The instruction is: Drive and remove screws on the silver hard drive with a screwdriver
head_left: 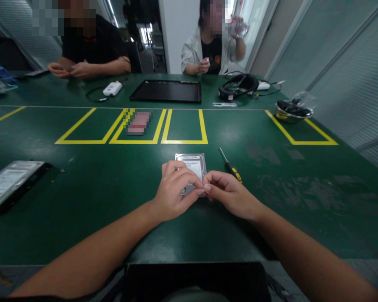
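Observation:
A silver hard disk drive [191, 164] with a white label lies on the green table in front of me, its lower part covered by my hands. My left hand [178, 188] rests over its left side, thumb and forefinger pinched together near the drive's right edge. There the fingertips of my right hand [228, 193] meet them, also pinched. Anything between the fingertips is too small or hidden to make out. Just beyond my right hand lies a screwdriver [231, 167] with a yellow and black handle, its shaft pointing away from me.
At the left lies a larger drive [12, 182] with a black side. Yellow tape outlines [184, 141] mark the table. Farther back are a black panel [166, 91], a white device [112, 88], a black headset [241, 86] and a metal bowl [293, 116]. Two people sit opposite.

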`<state>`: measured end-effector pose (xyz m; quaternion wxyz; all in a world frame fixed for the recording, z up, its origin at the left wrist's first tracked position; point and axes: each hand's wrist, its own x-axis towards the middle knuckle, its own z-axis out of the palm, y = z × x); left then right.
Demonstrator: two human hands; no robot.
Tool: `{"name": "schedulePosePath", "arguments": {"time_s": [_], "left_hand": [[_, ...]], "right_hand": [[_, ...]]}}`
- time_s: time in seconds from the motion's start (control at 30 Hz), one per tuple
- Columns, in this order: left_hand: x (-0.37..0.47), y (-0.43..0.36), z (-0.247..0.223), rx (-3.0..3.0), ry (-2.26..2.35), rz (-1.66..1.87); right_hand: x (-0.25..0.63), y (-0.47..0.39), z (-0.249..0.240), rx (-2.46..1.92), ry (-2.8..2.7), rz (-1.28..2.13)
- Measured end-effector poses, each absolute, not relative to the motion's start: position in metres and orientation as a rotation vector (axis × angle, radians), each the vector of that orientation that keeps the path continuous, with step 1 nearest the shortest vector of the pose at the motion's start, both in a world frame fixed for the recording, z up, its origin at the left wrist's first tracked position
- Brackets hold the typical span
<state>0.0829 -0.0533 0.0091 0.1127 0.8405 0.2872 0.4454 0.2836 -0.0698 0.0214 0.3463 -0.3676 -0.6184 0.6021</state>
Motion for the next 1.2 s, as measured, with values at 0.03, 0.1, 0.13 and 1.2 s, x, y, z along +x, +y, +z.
{"name": "schedulePosePath", "arguments": {"time_s": [0.03,0.1,0.13,1.2], "left_hand": [[0.0831,-0.0535,0.0092,2.471,0.847,1.299],[0.0834,-0.0537,0.0091,2.483,0.848,1.288],[0.0834,-0.0537,0.0090,2.489,0.845,1.287],[0.0832,-0.0543,0.0070,2.363,0.777,1.229]], "right_hand": [[0.2834,-0.0700,0.0217,-0.954,-1.604,1.561],[0.2830,-0.0706,0.0221,-0.956,-1.606,1.559],[0.2829,-0.0709,0.0220,-0.956,-1.609,1.559],[0.2832,-0.0767,0.0232,-0.953,-1.674,1.502]]}}
